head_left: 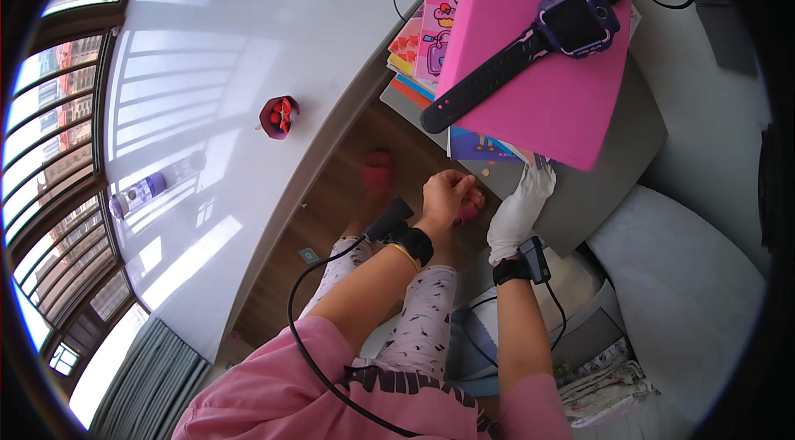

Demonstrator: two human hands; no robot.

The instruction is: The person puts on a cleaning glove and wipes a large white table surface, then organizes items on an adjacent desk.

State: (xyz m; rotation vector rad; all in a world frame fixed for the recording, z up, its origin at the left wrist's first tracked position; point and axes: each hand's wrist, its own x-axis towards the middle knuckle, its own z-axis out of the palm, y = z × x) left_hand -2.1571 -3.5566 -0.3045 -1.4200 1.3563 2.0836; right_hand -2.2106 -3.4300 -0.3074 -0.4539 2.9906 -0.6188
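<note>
My bare left hand (447, 196) hangs in front of the grey cabinet top, its fingers curled together. Whatever it may hold is hidden. My right hand (525, 203), in a white glove, reaches to the near edge of a stack of books and papers. Its fingers are pressed together at the stack's edge, with the tips partly hidden. A pink folder (530, 121) lies on top of the stack. Resting on the folder is a purple and black smartwatch (575, 24) with its strap stretched out. Colourful booklets (439, 26) and a blue picture card (476, 146) stick out beneath.
On the white table (248, 26) to the left are a small red container (279, 117) and plastic bottles (145, 193). The grey cabinet top (629, 125) carries the stack. A grey cushion (679, 249) is at right. Cables (298, 299) run from both wrists.
</note>
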